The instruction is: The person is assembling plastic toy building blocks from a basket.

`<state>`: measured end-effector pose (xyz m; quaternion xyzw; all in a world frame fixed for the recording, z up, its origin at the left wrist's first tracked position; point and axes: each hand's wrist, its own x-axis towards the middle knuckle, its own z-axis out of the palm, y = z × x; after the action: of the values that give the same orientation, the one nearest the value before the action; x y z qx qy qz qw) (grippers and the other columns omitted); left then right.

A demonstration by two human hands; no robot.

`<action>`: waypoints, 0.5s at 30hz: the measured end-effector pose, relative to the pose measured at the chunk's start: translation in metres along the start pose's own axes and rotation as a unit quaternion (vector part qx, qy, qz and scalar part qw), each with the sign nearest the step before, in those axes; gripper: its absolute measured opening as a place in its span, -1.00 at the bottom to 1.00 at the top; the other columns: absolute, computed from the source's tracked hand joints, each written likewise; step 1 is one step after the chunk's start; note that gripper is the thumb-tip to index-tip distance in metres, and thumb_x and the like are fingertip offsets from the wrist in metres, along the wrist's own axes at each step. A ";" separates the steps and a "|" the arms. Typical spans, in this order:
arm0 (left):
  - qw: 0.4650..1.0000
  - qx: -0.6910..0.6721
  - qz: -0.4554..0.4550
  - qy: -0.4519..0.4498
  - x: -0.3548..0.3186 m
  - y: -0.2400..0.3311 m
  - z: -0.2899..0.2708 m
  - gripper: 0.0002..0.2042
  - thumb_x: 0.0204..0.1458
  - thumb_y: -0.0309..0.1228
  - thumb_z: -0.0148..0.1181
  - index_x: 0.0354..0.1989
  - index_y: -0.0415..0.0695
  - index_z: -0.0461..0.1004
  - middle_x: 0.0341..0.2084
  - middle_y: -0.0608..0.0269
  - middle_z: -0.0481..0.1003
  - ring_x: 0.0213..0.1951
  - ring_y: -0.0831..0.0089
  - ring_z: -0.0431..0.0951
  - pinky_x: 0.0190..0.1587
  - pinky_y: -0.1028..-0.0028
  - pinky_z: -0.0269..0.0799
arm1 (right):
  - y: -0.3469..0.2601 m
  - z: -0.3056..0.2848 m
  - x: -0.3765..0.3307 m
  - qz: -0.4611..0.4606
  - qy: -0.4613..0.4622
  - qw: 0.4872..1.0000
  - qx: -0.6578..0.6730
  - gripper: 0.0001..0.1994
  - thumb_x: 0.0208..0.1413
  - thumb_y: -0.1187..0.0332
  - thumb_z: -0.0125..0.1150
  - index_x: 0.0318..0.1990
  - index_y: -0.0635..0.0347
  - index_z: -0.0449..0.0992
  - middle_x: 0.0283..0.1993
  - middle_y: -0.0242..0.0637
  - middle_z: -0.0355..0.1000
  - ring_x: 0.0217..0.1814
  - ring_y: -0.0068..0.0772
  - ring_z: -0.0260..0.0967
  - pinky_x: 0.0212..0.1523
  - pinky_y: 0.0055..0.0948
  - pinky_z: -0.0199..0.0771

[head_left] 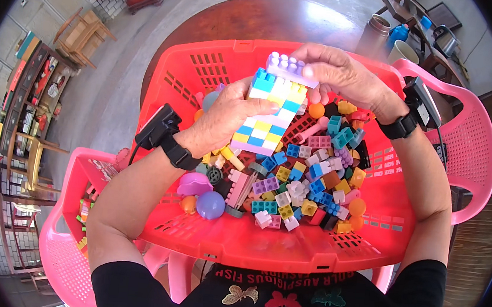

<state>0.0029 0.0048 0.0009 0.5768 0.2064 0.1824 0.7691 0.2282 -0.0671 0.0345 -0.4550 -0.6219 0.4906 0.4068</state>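
My left hand (229,116) is wrapped round a tall stack of toy building blocks (269,120) in blue, white, yellow and lilac, its thumb lying across the front. At the top of the stack, my right hand (339,74) pinches a lilac building block (287,67) with studs facing up. That block touches or nearly touches the stack's upper end; whether it is joined on I cannot tell. Both hands are above a red plastic basket (190,240) with slotted walls. Loose building blocks (290,187) of many colours lie heaped in it below my hands.
Among the blocks lie a purple ball (211,204) and orange balls (357,207). Pink plastic chairs (472,140) flank the basket, with a round brown table (211,20) behind it. A metal flask (374,34) and a blue bottle (398,35) stand at the far right.
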 end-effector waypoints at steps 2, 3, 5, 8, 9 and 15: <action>1.000 0.022 0.003 -0.016 0.001 0.001 -0.001 -0.61 0.00 -0.53 0.18 0.04 -0.25 0.31 -0.12 0.16 0.47 -0.11 0.44 0.53 -0.05 0.42 0.48 | 0.000 0.001 0.000 0.011 -0.012 0.999 -0.037 -0.67 0.19 0.11 0.08 -0.11 0.22 0.43 -0.38 -0.39 0.44 -0.52 -0.63 0.43 -0.51 -0.66 0.40; 1.000 0.020 0.003 -0.015 0.001 0.001 0.000 -0.61 0.00 -0.53 0.18 0.04 -0.25 0.31 -0.12 0.16 0.47 -0.11 0.44 0.53 -0.05 0.42 0.48 | -0.001 0.001 -0.001 0.021 -0.023 0.997 -0.074 -0.68 0.18 0.14 0.11 -0.11 0.23 0.43 -0.36 -0.40 0.44 -0.48 -0.64 0.42 -0.47 -0.65 0.41; 1.000 0.019 0.010 -0.009 0.001 -0.001 0.002 -0.62 0.01 -0.53 0.17 0.04 -0.24 0.31 -0.13 0.17 0.48 -0.12 0.44 0.53 -0.05 0.43 0.47 | 0.012 -0.003 0.003 -0.031 -0.020 0.995 -0.096 -0.69 0.19 0.17 0.10 -0.11 0.24 0.43 -0.34 -0.42 0.42 -0.37 -0.66 0.40 -0.40 -0.62 0.43; 0.999 0.032 0.013 -0.012 0.001 -0.001 0.003 -0.63 0.02 -0.52 0.17 0.03 -0.24 0.32 -0.14 0.19 0.48 -0.12 0.47 0.52 -0.06 0.46 0.47 | 0.009 0.002 0.002 -0.026 -0.011 0.993 -0.114 -0.68 0.17 0.18 0.11 -0.06 0.22 0.40 -0.23 -0.42 0.36 -0.14 -0.64 0.26 -0.12 -0.57 0.28; 0.999 0.032 0.014 -0.010 0.002 -0.002 0.002 -0.63 0.02 -0.52 0.17 0.03 -0.24 0.32 -0.14 0.19 0.48 -0.12 0.47 0.52 -0.06 0.46 0.47 | 0.008 0.008 0.001 -0.018 0.012 0.996 -0.090 -0.68 0.18 0.17 0.09 -0.09 0.24 0.41 -0.28 -0.42 0.37 -0.20 -0.62 0.31 -0.22 -0.57 0.35; 0.992 0.114 0.046 -0.022 0.004 -0.009 -0.003 -0.63 0.03 -0.47 0.20 0.02 -0.25 0.33 -0.17 0.23 0.48 -0.15 0.53 0.51 -0.10 0.51 0.45 | 0.010 0.011 0.001 -0.003 -0.002 0.987 -0.158 -0.68 0.19 0.14 0.06 -0.15 0.27 0.37 -0.32 -0.33 0.40 -0.27 -0.55 0.36 -0.30 -0.47 0.40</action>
<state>0.0056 0.0067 -0.0088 0.6734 0.1820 0.1800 0.6935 0.2193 -0.0680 0.0232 -0.5106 -0.6936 0.3860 0.3304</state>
